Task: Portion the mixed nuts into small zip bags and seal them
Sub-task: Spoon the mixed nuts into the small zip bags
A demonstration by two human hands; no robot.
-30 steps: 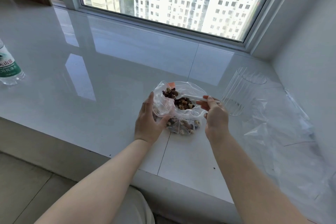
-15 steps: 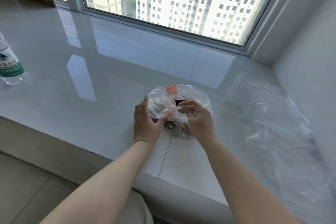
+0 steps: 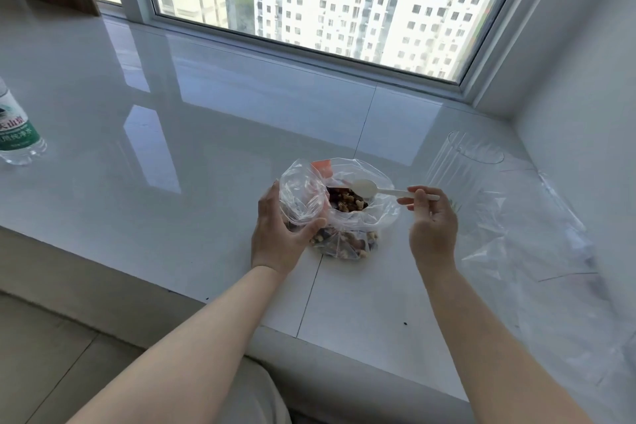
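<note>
Head view. Large nut bag [image 3: 358,217]: on the white sill [image 3: 172,165], mouth open, mixed nuts [image 3: 346,201] inside. Left hand [image 3: 280,234]: fingers curled round a small zip bag [image 3: 303,198] at the nut bag's left. Right hand [image 3: 432,222]: pinching a white plastic spoon [image 3: 382,190], bowl above the nuts. Right of the nut bag: clear cup [image 3: 457,170], loose plastic sheets [image 3: 537,244]. Far left: water bottle [image 3: 17,131].
</note>
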